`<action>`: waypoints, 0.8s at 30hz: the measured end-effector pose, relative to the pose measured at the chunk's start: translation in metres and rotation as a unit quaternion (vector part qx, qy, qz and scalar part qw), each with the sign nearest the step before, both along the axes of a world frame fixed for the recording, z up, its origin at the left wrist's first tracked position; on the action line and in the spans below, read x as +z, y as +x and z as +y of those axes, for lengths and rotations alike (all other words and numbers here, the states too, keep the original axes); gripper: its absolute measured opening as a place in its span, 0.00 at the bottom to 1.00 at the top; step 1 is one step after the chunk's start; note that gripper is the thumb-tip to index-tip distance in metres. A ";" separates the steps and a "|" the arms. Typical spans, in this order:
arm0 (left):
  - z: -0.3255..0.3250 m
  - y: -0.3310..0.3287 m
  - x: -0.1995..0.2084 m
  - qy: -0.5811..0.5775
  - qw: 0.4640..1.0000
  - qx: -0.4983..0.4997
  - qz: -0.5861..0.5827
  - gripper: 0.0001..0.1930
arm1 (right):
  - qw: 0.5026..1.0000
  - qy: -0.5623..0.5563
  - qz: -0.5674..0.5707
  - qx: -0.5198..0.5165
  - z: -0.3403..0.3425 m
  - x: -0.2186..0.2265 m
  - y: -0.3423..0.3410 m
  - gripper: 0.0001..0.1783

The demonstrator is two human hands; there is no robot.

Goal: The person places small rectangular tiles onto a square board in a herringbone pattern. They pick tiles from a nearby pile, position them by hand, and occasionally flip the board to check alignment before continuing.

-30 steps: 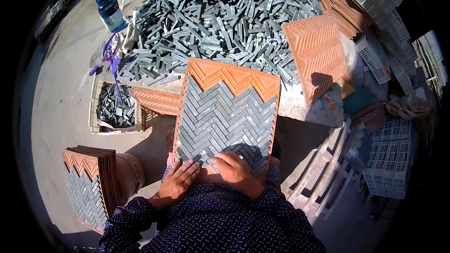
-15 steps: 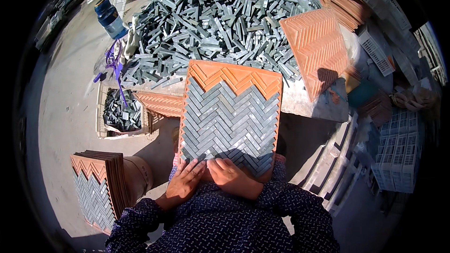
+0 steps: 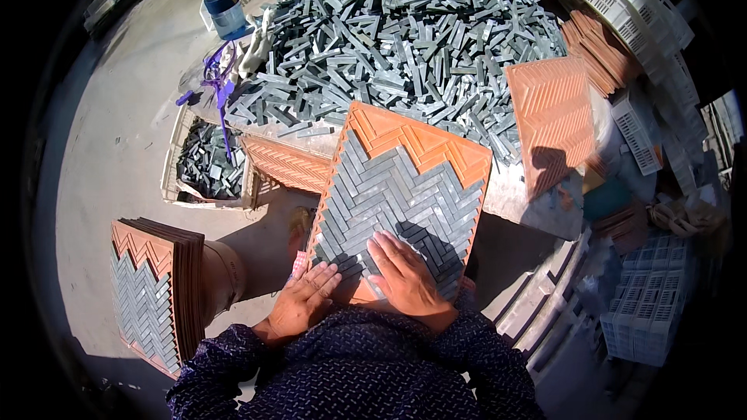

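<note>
Orange mould tray w/ grey herringbone strips, long axis runs away from body; both hands flat on near end; right hand further in than left hand; fingers spread, gripping nothing.

Both hands, left and right, flat, fingers spread forward.

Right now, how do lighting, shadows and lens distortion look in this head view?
Head view: hard sunlight, sharp focus; the right hand casts a dark shadow on the orange herringbone tray of grey stone strips; the left hand sits half shaded; fisheye bends the edges of the orange tray stack, black vignette around.
</note>
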State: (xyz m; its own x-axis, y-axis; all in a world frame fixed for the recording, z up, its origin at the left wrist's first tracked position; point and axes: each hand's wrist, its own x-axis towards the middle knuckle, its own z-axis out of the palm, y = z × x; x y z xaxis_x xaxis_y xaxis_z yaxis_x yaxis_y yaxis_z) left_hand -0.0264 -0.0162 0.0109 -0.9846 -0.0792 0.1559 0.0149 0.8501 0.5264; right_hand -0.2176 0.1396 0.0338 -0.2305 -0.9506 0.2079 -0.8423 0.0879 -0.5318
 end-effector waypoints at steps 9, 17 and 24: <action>-0.014 -0.039 -0.012 -0.062 0.993 0.063 -0.079 0.35 | 0.981 0.144 0.105 -0.082 -0.006 -0.025 -0.024 0.44; -0.013 -0.041 -0.011 -0.084 0.991 0.059 -0.088 0.37 | 0.980 0.129 0.135 -0.072 0.007 -0.041 0.002 0.45; -0.026 -0.074 0.007 -0.120 0.989 0.072 -0.056 0.39 | 0.981 0.098 0.124 -0.114 -0.004 -0.024 -0.031 0.45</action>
